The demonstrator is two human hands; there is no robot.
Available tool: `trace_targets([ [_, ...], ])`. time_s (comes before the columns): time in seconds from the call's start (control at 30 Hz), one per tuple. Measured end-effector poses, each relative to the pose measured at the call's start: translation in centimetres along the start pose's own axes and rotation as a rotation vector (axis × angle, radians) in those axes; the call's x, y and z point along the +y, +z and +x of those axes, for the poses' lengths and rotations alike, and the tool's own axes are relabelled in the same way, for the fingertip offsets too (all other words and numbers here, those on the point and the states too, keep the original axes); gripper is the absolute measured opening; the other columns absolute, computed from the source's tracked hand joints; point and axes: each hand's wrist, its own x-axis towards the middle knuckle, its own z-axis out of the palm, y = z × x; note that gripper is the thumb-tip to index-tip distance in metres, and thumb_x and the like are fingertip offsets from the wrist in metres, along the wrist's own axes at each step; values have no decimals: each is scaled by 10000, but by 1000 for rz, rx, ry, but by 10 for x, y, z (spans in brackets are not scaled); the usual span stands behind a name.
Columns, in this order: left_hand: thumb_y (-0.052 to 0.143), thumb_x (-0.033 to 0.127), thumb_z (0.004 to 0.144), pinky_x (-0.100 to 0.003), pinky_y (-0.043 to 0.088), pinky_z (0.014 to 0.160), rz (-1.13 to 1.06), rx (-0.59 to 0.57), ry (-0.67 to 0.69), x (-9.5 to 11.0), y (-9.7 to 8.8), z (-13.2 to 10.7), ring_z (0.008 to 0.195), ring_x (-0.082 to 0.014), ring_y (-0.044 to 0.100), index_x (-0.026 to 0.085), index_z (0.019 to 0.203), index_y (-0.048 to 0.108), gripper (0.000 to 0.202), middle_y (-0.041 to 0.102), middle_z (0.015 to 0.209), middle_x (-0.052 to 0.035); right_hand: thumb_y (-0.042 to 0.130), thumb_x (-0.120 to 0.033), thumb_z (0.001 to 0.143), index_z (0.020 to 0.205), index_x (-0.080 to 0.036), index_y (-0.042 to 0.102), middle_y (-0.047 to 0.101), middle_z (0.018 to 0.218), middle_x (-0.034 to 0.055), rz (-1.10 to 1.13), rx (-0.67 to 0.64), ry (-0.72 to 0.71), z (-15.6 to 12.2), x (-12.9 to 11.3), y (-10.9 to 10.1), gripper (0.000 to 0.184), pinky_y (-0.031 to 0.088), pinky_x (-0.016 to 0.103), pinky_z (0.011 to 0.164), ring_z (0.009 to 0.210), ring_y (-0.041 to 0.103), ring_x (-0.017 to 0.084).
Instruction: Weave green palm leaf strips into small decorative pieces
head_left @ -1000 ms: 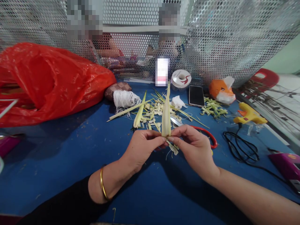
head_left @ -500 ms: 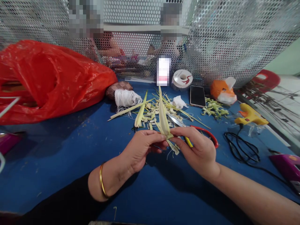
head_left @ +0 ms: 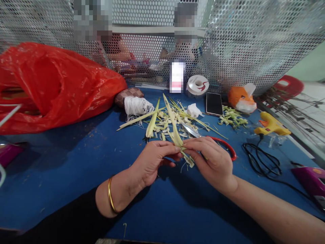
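Note:
Above a blue table, my left hand and my right hand pinch the lower end of a pale yellow-green palm leaf strip. The strip slants up and to the left from my fingertips, and a short frayed end hangs below them. A gold bangle circles my left wrist. Behind my hands lies a heap of leaf cuttings. Red-handled scissors rest just beyond my right hand.
A red plastic bag fills the left side. White thread, a tape roll, a phone, an orange bag, a yellow glue gun with black cord and a purple device lie about. People sit behind a perforated metal screen.
The leaf strip has tilted from upright to leaning left, and both hands have sunk slightly. My fingers keep their pinch on its base.

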Motion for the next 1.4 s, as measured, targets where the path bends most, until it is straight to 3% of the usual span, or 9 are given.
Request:
trace_targets([
  [0.23, 766, 247, 667, -204, 445, 582, 83, 31, 106, 2, 2, 0, 661, -123, 611, 152, 666, 739, 99, 698, 652, -31, 612, -77, 876, 960, -178, 668, 749, 876, 64, -4, -9, -25, 1, 2, 0, 143, 526, 312, 770, 839, 702, 188],
  [0.5, 767, 329, 678, -212, 445, 560, 69, 29, 44, 0, 1, 0, 651, -133, 614, 145, 661, 723, 189, 695, 650, -39, 579, -92, 898, 956, -194, 666, 740, 865, 53, 14, -36, -23, 1, 2, 0, 146, 511, 318, 747, 800, 692, 184],
  [0.73, 795, 299, 632, -219, 450, 573, 74, 75, 63, 0, 5, -1, 671, -143, 621, 135, 675, 739, 178, 694, 671, -51, 576, -134, 911, 892, -216, 668, 699, 867, 39, 326, -71, 260, -2, 2, 2, 125, 534, 309, 727, 805, 666, 174],
  [0.97, 792, 254, 619, -230, 454, 574, 27, 76, 44, -2, 5, -1, 666, -146, 634, 140, 659, 718, 142, 677, 672, -33, 621, -128, 864, 811, -216, 659, 650, 813, 27, 327, 2, 323, 0, -4, 5, 110, 510, 329, 720, 782, 631, 180],
  [1.4, 794, 316, 650, -247, 465, 633, 171, 96, 164, -2, 8, -3, 636, -139, 615, 158, 679, 748, 167, 703, 650, -29, 662, -202, 809, 804, -190, 641, 658, 742, 11, 422, 78, 603, -3, -9, 9, 24, 509, 281, 614, 676, 604, 151],
])
